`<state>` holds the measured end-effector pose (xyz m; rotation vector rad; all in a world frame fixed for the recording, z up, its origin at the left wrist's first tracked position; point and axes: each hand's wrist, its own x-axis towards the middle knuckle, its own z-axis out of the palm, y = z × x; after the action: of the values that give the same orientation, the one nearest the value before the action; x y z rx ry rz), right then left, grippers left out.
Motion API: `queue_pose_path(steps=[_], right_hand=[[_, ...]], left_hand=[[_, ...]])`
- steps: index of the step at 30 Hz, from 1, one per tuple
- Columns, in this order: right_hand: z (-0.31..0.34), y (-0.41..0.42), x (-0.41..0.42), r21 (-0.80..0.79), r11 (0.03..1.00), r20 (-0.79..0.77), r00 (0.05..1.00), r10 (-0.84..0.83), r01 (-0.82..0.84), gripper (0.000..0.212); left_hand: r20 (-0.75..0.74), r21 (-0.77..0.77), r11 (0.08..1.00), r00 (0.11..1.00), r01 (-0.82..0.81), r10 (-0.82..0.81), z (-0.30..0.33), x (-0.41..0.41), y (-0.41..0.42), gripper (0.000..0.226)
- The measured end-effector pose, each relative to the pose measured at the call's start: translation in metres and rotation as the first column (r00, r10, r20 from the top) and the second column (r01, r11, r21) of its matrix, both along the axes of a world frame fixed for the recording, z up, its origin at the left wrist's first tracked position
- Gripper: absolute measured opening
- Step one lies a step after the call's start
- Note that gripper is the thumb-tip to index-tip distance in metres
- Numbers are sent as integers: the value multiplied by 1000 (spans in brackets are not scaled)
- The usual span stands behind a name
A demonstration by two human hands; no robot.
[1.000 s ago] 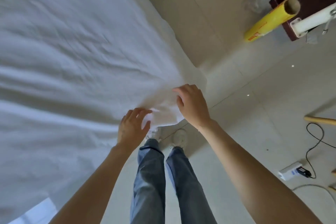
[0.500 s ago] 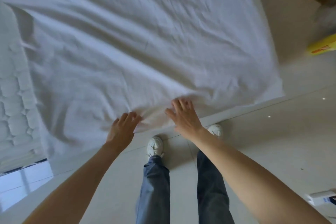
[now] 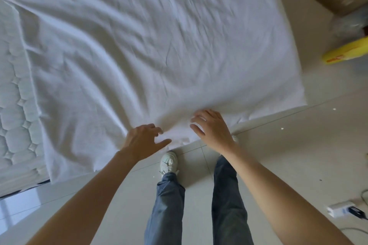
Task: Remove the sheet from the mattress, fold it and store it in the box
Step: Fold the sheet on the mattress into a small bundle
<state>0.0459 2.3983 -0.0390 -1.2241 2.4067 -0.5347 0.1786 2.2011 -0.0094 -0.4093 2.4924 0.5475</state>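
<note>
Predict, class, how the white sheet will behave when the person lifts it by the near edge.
The sheet will probably sag limply: it lies in soft wrinkles and drapes over the mattress edge. It looks thin, so likely light. Left hand and right hand bunch it, so it should gather easily.
</note>
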Motion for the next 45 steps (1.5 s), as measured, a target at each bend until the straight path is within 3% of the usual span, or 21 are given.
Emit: queue_pose_path(steps=[5, 8, 12, 15, 19, 23, 25, 29, 31, 33, 36, 39, 42, 44, 45], right_hand=[[20, 49, -78, -33, 913, -2, 913, -408, 407, 20], [30, 96, -144, -32, 774, 36, 774, -632, 633, 22], [16, 162, -226, -36, 609, 68, 610, -789, 792, 25], [-14, 207, -272, 12, 556, 98, 553, -828, 831, 27], [-51, 249, -309, 110, 538, 192, 514, -836, 835, 37], [-82, 256, -322, 237, 596, 405, 480, -778, 767, 60], [-91, 245, -320, 358, 598, 546, 359, -757, 717, 74], [-97, 229, -316, 584, 436, 618, -26, -786, 684, 87], [-95, 224, -314, 630, 400, 620, -121, -775, 666, 84], [-91, 220, -315, 577, 325, 645, -175, -744, 749, 82], [-82, 217, -322, 422, 210, 589, -91, -803, 882, 70], [-70, 216, -320, 218, 224, 475, 97, -874, 950, 54], [-51, 207, -310, -119, 419, 226, 436, -871, 900, 43], [-35, 200, -305, -307, 590, -13, 617, -787, 746, 27], [-29, 200, -304, -354, 645, -99, 659, -746, 677, 22]], left_hand=[[-423, 10, 1000, 906, -3, 7, 25, -110, 40, 22], [-505, 6, 991, 855, 135, -114, 20, -205, 84, 23], [-546, 3, 944, 792, 330, -275, -5, -326, 154, 33], [-504, -27, 880, 754, 474, -421, -33, -396, 201, 35], [-313, -165, 739, 676, 653, -667, -70, -454, 243, 47], [-101, -164, 673, 666, 721, -739, -84, -480, 263, 65], [-39, -157, 678, 682, 718, -730, -87, -486, 265, 70], [-131, -191, 688, 677, 700, -725, -88, -486, 265, 55], [-147, -195, 690, 675, 697, -723, -91, -484, 262, 50], [-151, -191, 691, 675, 697, -723, -90, -485, 264, 48], [-156, -169, 683, 665, 710, -730, -90, -484, 264, 49], [-264, -49, 757, 722, 652, -639, -82, -489, 262, 49], [-363, 119, 792, 769, 599, -526, -66, -501, 259, 53], [-368, 76, 706, 678, 704, -637, -57, -511, 255, 62], [-357, 27, 643, 608, 765, -709, -53, -516, 252, 62]])
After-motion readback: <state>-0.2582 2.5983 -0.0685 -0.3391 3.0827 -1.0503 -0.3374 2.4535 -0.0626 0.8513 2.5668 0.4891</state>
